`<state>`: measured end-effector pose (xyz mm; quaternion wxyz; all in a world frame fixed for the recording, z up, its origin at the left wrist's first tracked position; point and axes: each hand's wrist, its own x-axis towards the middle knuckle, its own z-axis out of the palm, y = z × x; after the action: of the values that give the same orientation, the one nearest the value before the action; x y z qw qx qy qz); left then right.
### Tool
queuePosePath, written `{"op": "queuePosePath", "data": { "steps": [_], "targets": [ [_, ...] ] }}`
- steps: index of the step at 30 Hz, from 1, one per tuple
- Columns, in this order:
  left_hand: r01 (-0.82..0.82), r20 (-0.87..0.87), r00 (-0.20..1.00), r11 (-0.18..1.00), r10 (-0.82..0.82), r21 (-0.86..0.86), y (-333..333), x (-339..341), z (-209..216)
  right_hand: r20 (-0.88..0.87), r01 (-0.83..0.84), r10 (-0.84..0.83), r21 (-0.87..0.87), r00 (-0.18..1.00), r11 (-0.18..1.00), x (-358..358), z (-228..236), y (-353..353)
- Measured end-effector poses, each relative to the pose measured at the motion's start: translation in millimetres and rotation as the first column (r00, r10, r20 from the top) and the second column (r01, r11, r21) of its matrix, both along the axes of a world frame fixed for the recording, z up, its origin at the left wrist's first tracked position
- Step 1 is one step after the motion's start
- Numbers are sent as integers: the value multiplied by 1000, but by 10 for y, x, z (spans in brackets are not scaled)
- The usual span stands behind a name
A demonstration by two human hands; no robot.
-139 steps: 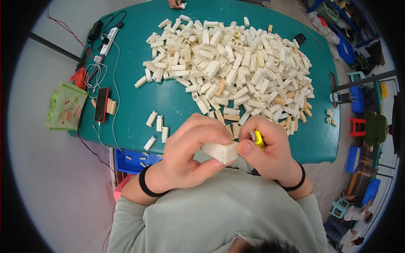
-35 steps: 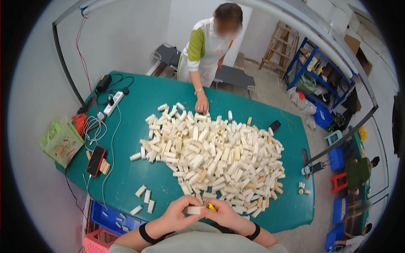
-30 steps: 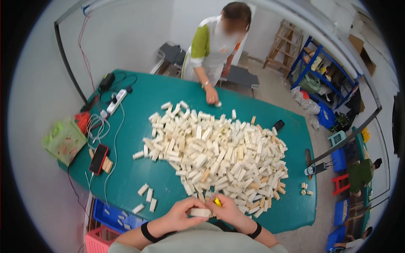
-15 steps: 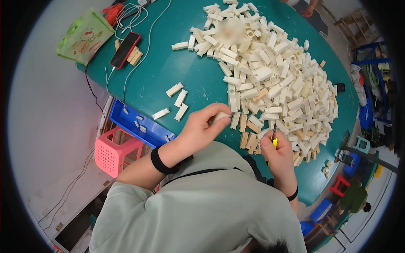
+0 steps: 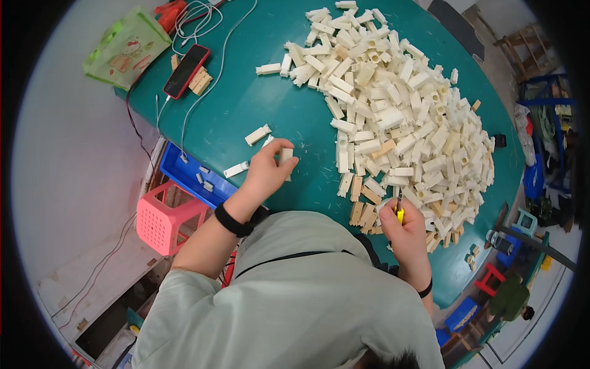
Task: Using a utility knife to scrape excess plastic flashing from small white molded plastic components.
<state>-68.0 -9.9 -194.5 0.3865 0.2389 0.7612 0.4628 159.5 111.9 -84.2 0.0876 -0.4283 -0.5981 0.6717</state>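
Observation:
My left hand (image 5: 265,174) pinches a cream plastic block (image 5: 286,156) between thumb and fingers, just above the green table. Beside that hand lie a few loose blocks, among them a white block (image 5: 257,134) and another one (image 5: 236,169); the hand partly covers others. Closed around a utility knife (image 5: 400,215) with a yellow handle, my right hand (image 5: 407,237) stays at the near edge of a large heap of cream blocks (image 5: 393,117). The knife's thin metal end points away from me, and most of its handle is hidden in the palm.
A blue tray (image 5: 174,165) with small pieces sits at the left table edge, above a pink stool (image 5: 161,224). Farther back are a red-cased phone (image 5: 187,72) on tan blocks, white cables (image 5: 212,80) and a green bag (image 5: 126,52). A person (image 5: 509,298) is at far right.
My left hand has moved left with the block, from beside the heap to the loose blocks. My right hand keeps its place with the knife. Another person's hand at the top right is gone.

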Motion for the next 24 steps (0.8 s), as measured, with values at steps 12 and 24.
{"op": "queuePosePath", "data": {
  "steps": [12,24],
  "targets": [
    [-99,-813,497,910,-305,-402,-174,-121,-371,1,46,-46,-20,999,999,24,-42,-77],
    [-325,-933,358,933,-31,-156,-1683,-781,-840,42,8,-7,-11,999,1000,10,-20,-174]
  ]
}}
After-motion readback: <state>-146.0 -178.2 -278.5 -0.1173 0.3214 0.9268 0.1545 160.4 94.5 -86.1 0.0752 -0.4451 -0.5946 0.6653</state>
